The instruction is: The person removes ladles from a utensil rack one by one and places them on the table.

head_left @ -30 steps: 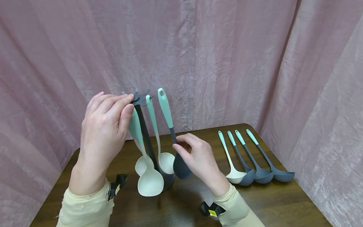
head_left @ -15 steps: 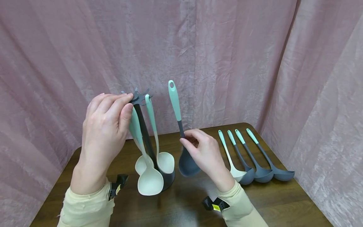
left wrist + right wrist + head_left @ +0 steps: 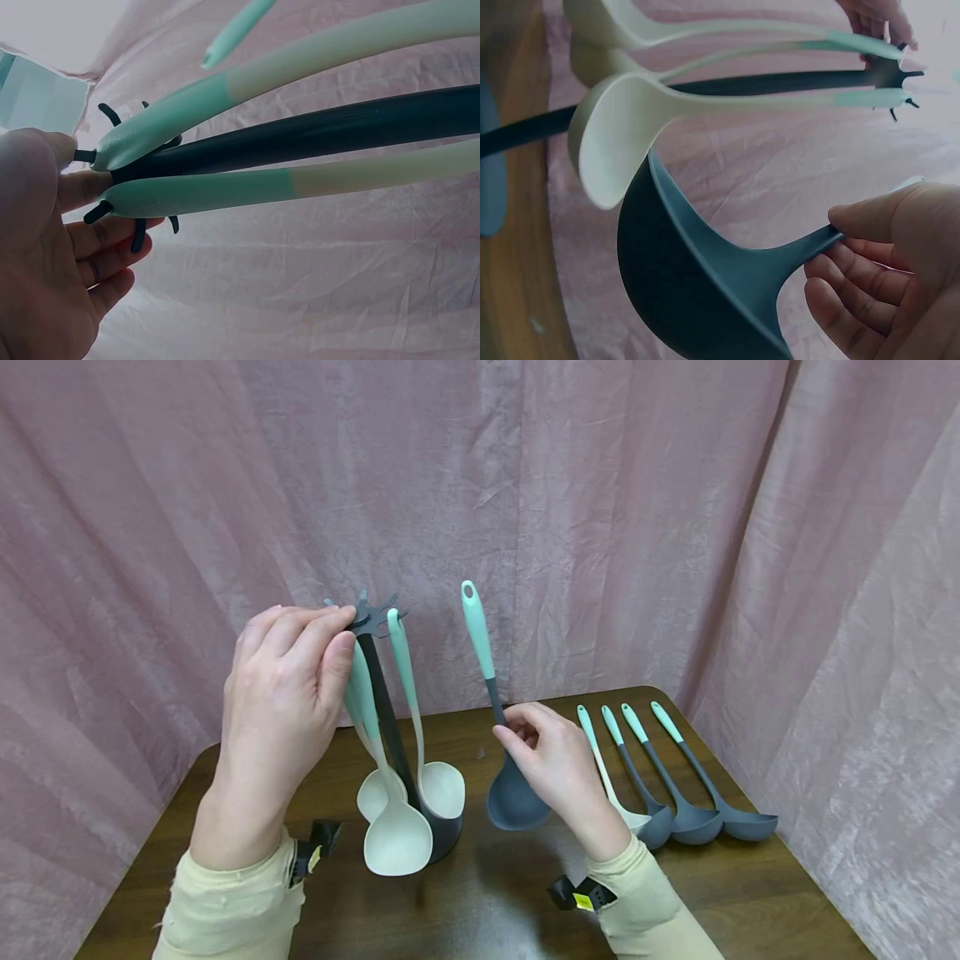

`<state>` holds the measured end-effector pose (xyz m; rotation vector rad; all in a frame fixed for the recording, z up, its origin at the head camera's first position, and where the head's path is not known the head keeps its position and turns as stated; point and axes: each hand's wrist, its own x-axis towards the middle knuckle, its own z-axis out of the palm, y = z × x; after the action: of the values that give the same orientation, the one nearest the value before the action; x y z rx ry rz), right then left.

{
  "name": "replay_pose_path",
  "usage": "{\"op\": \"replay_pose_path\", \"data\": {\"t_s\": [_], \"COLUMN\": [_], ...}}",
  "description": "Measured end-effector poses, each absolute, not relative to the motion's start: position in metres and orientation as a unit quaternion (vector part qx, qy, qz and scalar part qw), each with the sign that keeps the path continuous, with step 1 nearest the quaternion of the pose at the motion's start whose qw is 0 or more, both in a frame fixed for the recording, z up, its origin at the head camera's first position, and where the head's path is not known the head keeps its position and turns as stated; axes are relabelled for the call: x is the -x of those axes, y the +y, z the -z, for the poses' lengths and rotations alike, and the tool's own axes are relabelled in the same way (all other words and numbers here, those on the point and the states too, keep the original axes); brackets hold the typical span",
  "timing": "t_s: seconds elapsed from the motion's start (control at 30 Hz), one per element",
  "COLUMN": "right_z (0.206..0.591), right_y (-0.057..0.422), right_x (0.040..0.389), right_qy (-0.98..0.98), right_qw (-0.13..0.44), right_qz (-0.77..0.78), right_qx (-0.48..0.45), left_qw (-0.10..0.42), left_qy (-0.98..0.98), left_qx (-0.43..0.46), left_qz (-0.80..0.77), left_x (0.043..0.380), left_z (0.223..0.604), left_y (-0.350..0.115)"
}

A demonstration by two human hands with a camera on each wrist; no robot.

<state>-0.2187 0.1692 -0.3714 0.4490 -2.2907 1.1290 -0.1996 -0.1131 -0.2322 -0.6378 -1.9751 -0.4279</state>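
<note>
My right hand (image 3: 558, 760) pinches a dark grey ladle (image 3: 513, 793) with a mint handle at its neck, just above the bowl. The ladle is upright and raised, to the right of a black utensil stand (image 3: 384, 710). On that stand hang several cream ladles (image 3: 399, 843) with mint handles, their bowls around the base. At the stand's top, my left hand (image 3: 281, 685) holds the hooked ring, fingers over it and thumb at the near side. The left wrist view shows the bare hooks (image 3: 109, 114) and two hung handles (image 3: 187, 196) close to the fingers.
Right of the stand, a cream ladle (image 3: 587, 727) and several grey ladles (image 3: 697, 824) lie side by side on the brown wooden table (image 3: 750, 893), handles pointing away. My right wrist partly covers the cream one. Pink curtains (image 3: 585, 527) surround the table behind and at both sides.
My right hand has carried the grey ladle rightward, away from the stand; it rose a little, then dipped slightly. My left hand stays on the stand's top.
</note>
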Motion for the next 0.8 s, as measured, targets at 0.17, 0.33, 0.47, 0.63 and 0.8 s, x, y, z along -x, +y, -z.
{"op": "replay_pose_path", "data": {"t_s": [0.17, 0.33, 0.47, 0.63, 0.8], "right_z": [0.377, 0.378, 0.381, 0.385, 0.389], "right_y": [0.174, 0.177, 0.179, 0.182, 0.185], "right_x": [0.224, 0.228, 0.231, 0.234, 0.237], "right_qy": [-0.859, -0.869, -0.879, -0.893, -0.905], "right_qw": [0.268, 0.254, 0.242, 0.227, 0.208], "right_qz": [-0.41, -0.403, -0.392, -0.373, -0.356], "right_qx": [-0.148, -0.134, -0.123, -0.111, -0.102], "left_qw": [0.488, 0.489, 0.489, 0.487, 0.489], "left_qy": [-0.814, -0.814, -0.814, -0.816, -0.812], "left_qx": [0.261, 0.255, 0.25, 0.247, 0.247], "left_qz": [0.177, 0.183, 0.189, 0.19, 0.203], "left_x": [0.199, 0.198, 0.198, 0.198, 0.197], "left_z": [0.232, 0.233, 0.234, 0.235, 0.235], "left_y": [-0.113, -0.114, -0.114, -0.114, -0.113]}}
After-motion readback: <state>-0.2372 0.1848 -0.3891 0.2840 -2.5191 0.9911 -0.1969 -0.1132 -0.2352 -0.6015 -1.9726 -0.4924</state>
